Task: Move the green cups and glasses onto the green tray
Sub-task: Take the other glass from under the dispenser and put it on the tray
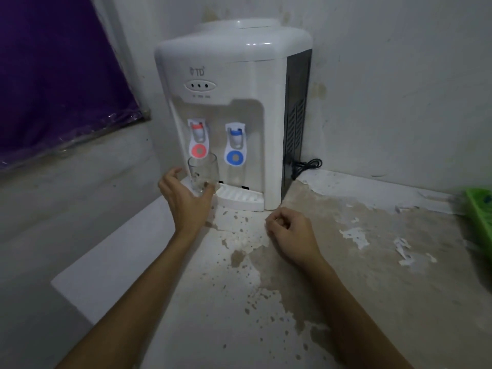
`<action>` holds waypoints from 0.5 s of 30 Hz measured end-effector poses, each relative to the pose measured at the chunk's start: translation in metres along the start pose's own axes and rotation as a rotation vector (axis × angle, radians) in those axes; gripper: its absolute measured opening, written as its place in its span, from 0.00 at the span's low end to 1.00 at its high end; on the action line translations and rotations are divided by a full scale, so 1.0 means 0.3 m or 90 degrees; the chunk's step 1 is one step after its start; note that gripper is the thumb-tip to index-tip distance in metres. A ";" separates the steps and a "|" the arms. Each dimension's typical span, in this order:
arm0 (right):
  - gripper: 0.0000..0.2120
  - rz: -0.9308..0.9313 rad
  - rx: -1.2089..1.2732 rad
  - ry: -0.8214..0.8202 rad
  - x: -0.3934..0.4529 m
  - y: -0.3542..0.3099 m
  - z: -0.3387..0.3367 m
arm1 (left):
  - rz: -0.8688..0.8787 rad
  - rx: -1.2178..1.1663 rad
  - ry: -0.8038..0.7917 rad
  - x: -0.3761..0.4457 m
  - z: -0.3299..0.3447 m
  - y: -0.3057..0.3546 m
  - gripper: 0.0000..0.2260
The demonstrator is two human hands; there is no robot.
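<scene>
Left hand (186,194) is spread, fingers curling round the clear glass (203,173) under the red tap of the white dispenser (234,113) in the desk's (346,262) back corner; right hand (291,234) loosely curled, empty; green tray (480,209) at the right edge.

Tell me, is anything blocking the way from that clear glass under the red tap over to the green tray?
Nothing visible does. The clear glass stands on the water dispenser's drip tray, with the left hand around its base. Between it and the green tray at the right edge lies only bare countertop, except the curled right hand resting there.
</scene>
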State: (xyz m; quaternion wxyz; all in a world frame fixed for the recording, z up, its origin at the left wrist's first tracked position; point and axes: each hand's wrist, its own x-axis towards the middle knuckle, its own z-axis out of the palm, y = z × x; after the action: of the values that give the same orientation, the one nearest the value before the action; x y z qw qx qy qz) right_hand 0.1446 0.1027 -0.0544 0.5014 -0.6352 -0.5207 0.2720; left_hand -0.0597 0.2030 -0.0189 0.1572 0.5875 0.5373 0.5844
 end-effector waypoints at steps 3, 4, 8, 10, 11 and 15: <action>0.05 0.000 0.012 -0.006 -0.002 0.002 -0.008 | -0.060 -0.047 -0.081 0.053 0.012 -0.016 0.38; 0.05 -0.004 0.014 -0.007 -0.004 0.004 -0.011 | -0.074 -0.065 -0.098 0.065 0.015 -0.018 0.39; 0.06 -0.010 0.018 -0.009 -0.003 0.010 -0.012 | -0.106 -0.071 -0.126 0.095 0.031 -0.007 0.38; 0.07 -0.009 0.015 -0.011 -0.001 0.011 -0.011 | -0.119 -0.063 -0.133 0.102 0.035 -0.001 0.36; 0.07 -0.010 0.016 -0.013 -0.001 0.013 -0.011 | -0.129 -0.064 -0.137 0.105 0.037 -0.001 0.35; 0.06 -0.012 0.017 -0.020 -0.005 0.013 -0.013 | -0.158 -0.080 -0.133 0.103 0.034 0.001 0.32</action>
State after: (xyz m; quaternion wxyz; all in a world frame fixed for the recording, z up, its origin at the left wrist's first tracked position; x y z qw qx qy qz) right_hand 0.1491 0.1002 -0.0570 0.5046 -0.6189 -0.5308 0.2839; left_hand -0.0589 0.2328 -0.0053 0.3193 0.5632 0.5486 0.5291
